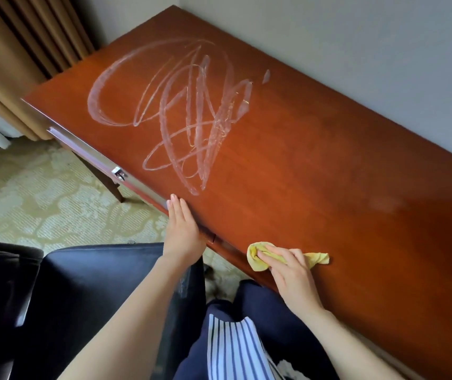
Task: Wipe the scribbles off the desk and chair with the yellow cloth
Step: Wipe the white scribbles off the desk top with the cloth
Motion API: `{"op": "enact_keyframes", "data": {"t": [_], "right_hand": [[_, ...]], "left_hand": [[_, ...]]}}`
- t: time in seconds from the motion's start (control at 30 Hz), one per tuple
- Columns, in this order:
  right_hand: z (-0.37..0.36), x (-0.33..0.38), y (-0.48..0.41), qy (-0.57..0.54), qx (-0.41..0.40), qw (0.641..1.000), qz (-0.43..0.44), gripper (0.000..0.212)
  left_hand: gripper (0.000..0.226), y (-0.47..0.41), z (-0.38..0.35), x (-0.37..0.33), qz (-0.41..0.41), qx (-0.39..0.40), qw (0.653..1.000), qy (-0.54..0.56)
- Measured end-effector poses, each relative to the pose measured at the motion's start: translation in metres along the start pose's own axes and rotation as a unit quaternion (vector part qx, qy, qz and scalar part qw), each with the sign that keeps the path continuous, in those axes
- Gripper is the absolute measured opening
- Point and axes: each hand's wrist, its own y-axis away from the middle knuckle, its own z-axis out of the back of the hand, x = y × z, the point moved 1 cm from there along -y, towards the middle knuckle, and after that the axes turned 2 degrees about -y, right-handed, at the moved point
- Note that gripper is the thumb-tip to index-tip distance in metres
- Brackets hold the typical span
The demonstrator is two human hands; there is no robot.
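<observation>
Reddish-brown polished wood forms the long tabletop (315, 165), which runs along a pale grey wall (356, 50) into a corner hung with a tan pleated curtain (14, 50). A large tangle of whitish looping scribbles (203, 127) covers the far left part of the surface, well apart from both hands.

The crumpled yellow cloth (256, 260) lies on the tabletop close to its near edge, bunched under the right hand (290, 272). That hand's fingers (274, 253) are bent over the cloth and clamped on it, with one twisted end of the fabric sticking out to the right of the knuckles.

The left hand (183, 229) rests flat on the front edge of the tabletop, its fingers (177, 207) straight and together, holding nothing. A long chrome drawer handle (88, 152) runs along the front, to the left of that hand.

Below the left forearm stands a black leather chair (96, 283) on a pale green patterned carpet (41, 201). A blue-and-white striped apron (233, 349) shows at the bottom.
</observation>
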Motion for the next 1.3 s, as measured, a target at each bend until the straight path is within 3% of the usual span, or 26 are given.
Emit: {"op": "enact_keyframes", "data": {"t": [0.23, 0.5, 0.7, 0.9, 1.17, 1.3], "right_hand": [[0.024, -0.051, 0.009, -0.009, -0.101, 0.968, -0.229, 0.045], [0.041, -0.118, -0.083, -0.001, -0.126, 0.929, -0.349, 0.032], [0.041, -0.124, -0.159, 0.022, 0.008, 0.954, -0.300, 0.038], [0.019, -0.070, -0.189, 0.076, 0.164, 0.975, -0.128, 0.044], [-0.006, -0.028, -0.151, 0.010, 0.216, 0.975, 0.043, 0.051], [-0.007, -0.028, -0.141, -0.073, 0.176, 0.981, 0.041, 0.042]], "left_hand": [[0.080, -0.002, 0.006, -0.003, 0.024, 0.031, 0.996, -0.076], [0.079, -0.005, 0.012, -0.008, 0.053, 0.063, 0.993, -0.085], [0.075, -0.007, 0.014, -0.028, 0.104, 0.051, 0.990, -0.077], [0.073, -0.011, 0.019, -0.030, 0.120, 0.067, 0.982, -0.131], [0.067, -0.019, 0.039, -0.044, 0.139, 0.126, 0.965, -0.185], [0.063, -0.026, 0.046, -0.050, 0.147, 0.164, 0.954, -0.204]]}}
